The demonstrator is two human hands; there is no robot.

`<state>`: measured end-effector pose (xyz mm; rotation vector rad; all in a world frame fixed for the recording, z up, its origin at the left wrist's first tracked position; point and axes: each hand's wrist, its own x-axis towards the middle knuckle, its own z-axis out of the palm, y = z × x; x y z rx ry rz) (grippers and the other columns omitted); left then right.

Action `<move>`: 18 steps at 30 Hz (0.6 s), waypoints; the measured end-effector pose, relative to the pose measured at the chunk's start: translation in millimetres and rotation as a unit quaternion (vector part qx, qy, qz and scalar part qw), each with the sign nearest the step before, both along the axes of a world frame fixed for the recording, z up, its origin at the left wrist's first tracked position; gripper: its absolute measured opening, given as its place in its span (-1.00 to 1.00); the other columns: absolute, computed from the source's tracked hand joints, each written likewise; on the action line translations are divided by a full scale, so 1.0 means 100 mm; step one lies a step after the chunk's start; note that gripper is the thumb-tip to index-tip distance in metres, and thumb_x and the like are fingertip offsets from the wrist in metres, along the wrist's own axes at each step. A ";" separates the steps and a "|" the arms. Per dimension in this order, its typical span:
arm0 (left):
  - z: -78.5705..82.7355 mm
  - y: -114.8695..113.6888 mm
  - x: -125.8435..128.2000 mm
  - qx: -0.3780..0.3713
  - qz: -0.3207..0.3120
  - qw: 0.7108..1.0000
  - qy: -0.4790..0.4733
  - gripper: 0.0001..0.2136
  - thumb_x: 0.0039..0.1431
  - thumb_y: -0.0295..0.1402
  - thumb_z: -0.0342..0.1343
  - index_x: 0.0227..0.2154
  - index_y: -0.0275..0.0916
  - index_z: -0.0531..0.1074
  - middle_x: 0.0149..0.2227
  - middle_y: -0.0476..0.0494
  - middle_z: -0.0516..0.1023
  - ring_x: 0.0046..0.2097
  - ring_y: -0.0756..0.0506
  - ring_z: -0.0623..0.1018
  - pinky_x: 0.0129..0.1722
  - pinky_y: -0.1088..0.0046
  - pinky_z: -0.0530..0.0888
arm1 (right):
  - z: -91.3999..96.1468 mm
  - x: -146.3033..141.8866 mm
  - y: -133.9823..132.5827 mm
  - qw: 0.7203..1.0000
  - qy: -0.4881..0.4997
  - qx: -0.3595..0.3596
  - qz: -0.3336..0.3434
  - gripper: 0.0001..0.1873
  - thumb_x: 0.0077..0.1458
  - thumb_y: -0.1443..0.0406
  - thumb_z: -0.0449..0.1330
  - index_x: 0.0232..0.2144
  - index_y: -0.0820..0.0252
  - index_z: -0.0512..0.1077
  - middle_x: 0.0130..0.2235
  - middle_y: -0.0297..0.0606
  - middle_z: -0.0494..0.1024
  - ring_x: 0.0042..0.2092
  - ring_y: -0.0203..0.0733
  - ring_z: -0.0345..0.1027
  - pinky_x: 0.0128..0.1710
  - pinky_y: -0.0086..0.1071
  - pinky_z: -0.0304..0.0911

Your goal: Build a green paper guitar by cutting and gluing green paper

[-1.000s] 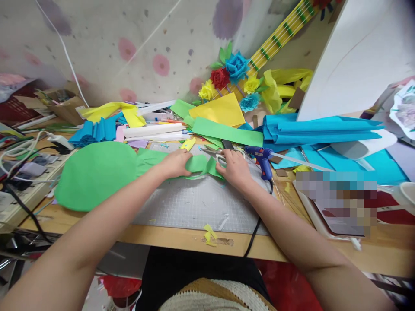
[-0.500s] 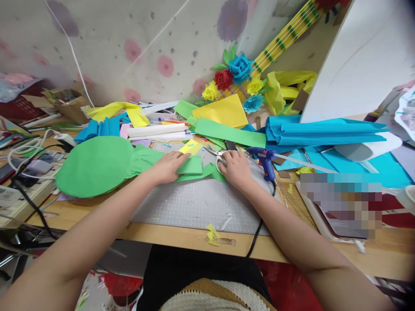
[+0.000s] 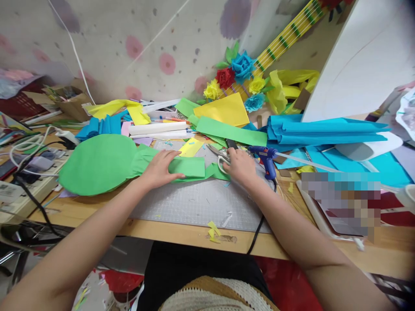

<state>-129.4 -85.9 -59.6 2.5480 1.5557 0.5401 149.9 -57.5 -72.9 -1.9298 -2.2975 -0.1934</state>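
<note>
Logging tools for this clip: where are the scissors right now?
In the head view, the scissors are just right of centre, at the right hand, left of the blue glue gun.

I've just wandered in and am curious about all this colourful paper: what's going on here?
A person is handling a green shape with a round body and narrow neck. The left hand lies across the neck, over a grey cutting mat. The right hand is by the scissors; its grip is partly hidden. A blue glue gun lies just right of that hand.
</note>
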 end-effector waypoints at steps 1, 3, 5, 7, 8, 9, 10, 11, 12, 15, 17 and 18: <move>0.02 -0.03 -0.01 0.013 -0.009 1.000 -0.012 -0.43 -0.01 -0.09 0.20 0.03 -0.25 0.28 0.05 -0.26 0.40 0.08 -0.22 0.37 0.11 0.16 0.28 | 0.02 0.01 -0.01 1.000 0.005 0.001 -0.003 -0.65 0.05 0.24 0.10 -0.10 0.23 0.30 -0.20 -0.11 0.47 -0.17 -0.06 0.32 -0.32 -0.37 0.07; 0.05 -0.11 0.00 0.033 -0.047 0.998 -0.013 -0.50 -0.01 -0.06 0.19 -0.05 -0.23 0.34 -0.01 -0.24 0.43 0.04 -0.20 0.40 0.06 0.19 0.33 | 0.04 0.02 -0.03 1.000 0.014 0.008 -0.007 -0.68 0.05 0.23 0.09 -0.12 0.20 0.30 -0.22 -0.14 0.48 -0.22 -0.08 0.34 -0.38 -0.38 0.03; 0.05 -0.19 0.03 0.045 -0.093 0.994 0.018 -0.48 -0.05 -0.05 0.22 -0.07 -0.24 0.36 -0.04 -0.24 0.44 0.02 -0.22 0.41 0.03 0.19 0.35 | 0.04 0.01 -0.04 1.000 0.023 0.011 -0.011 -0.70 0.07 0.20 0.08 -0.14 0.19 0.29 -0.22 -0.16 0.48 -0.25 -0.09 0.35 -0.42 -0.38 0.00; 0.01 -0.25 0.08 0.056 -0.125 0.989 0.053 -0.57 0.00 -0.14 0.20 -0.08 -0.23 0.38 -0.05 -0.24 0.45 0.00 -0.22 0.42 0.00 0.18 0.36 | 0.04 -0.03 -0.04 0.999 0.031 0.007 -0.013 -0.69 0.08 0.17 0.07 -0.13 0.18 0.29 -0.21 -0.16 0.47 -0.26 -0.09 0.35 -0.43 -0.38 -0.01; -0.02 -0.27 0.11 0.060 -0.135 0.987 0.063 -0.69 0.07 -0.24 0.16 -0.12 -0.21 0.41 -0.07 -0.22 0.46 -0.02 -0.20 0.43 -0.02 0.19 0.37 | 0.04 -0.06 -0.04 0.999 0.034 0.002 -0.010 -0.69 0.09 0.17 0.06 -0.13 0.18 0.29 -0.20 -0.16 0.47 -0.26 -0.10 0.35 -0.43 -0.38 -0.01; -0.05 -0.27 0.14 0.060 -0.142 0.986 0.064 -0.80 0.13 -0.34 0.09 -0.17 -0.20 0.44 -0.10 -0.20 0.47 -0.05 -0.18 0.44 -0.04 0.20 0.37 | 0.04 -0.08 -0.04 0.999 0.035 -0.005 -0.006 -0.69 0.10 0.16 0.05 -0.13 0.18 0.29 -0.18 -0.15 0.46 -0.25 -0.10 0.35 -0.43 -0.39 -0.01; -0.07 -0.26 0.16 0.054 -0.150 0.986 0.055 -0.84 0.16 -0.43 0.01 -0.24 -0.18 0.46 -0.14 -0.17 0.49 -0.08 -0.15 0.45 -0.07 0.23 0.38 | 0.04 -0.11 -0.03 0.999 0.036 -0.012 -0.001 -0.69 0.11 0.16 0.04 -0.13 0.18 0.29 -0.16 -0.14 0.45 -0.24 -0.10 0.35 -0.43 -0.39 0.00; -0.08 -0.24 0.18 0.040 -0.158 0.986 0.034 -0.81 0.16 -0.49 -0.04 -0.31 -0.18 0.48 -0.18 -0.14 0.50 -0.12 -0.12 0.46 -0.10 0.26 0.39 | 0.05 -0.13 -0.02 0.999 0.035 -0.018 0.006 -0.70 0.11 0.17 0.04 -0.13 0.18 0.29 -0.15 -0.14 0.44 -0.23 -0.11 0.35 -0.42 -0.39 0.01; -0.09 -0.22 0.19 0.020 -0.161 0.987 0.001 -0.78 0.15 -0.52 -0.07 -0.37 -0.18 0.48 -0.22 -0.13 0.51 -0.15 -0.09 0.47 -0.12 0.29 0.39 | 0.05 -0.15 0.00 0.999 0.033 -0.023 0.012 -0.70 0.11 0.17 0.04 -0.13 0.17 0.29 -0.14 -0.14 0.44 -0.23 -0.11 0.35 -0.42 -0.39 0.02; -0.04 -0.12 0.19 -0.035 -0.109 0.979 -0.166 -0.83 0.10 -0.47 -0.04 -0.43 -0.20 0.45 -0.29 -0.11 0.50 -0.18 -0.06 0.47 -0.12 0.32 0.40 | 0.08 -0.18 0.08 0.999 0.022 -0.030 0.028 -0.71 0.11 0.19 0.05 -0.13 0.17 0.29 -0.13 -0.13 0.44 -0.21 -0.11 0.36 -0.39 -0.38 0.07; 0.02 -0.06 0.18 -0.055 -0.036 0.954 -0.294 -0.90 0.03 -0.40 0.02 -0.47 -0.21 0.43 -0.32 -0.11 0.49 -0.18 -0.08 0.48 -0.10 0.30 0.41 | 0.09 -0.17 0.15 0.999 0.015 -0.035 0.032 -0.71 0.10 0.20 0.06 -0.13 0.18 0.29 -0.13 -0.13 0.44 -0.19 -0.10 0.36 -0.37 -0.37 0.09; 0.04 -0.03 0.17 -0.063 0.000 0.933 -0.353 -0.92 0.00 -0.36 0.04 -0.49 -0.21 0.42 -0.34 -0.11 0.49 -0.20 -0.09 0.48 -0.11 0.30 0.41 | 0.10 -0.17 0.18 0.999 0.014 -0.038 0.032 -0.72 0.10 0.21 0.06 -0.14 0.18 0.29 -0.13 -0.12 0.44 -0.18 -0.09 0.36 -0.36 -0.37 0.10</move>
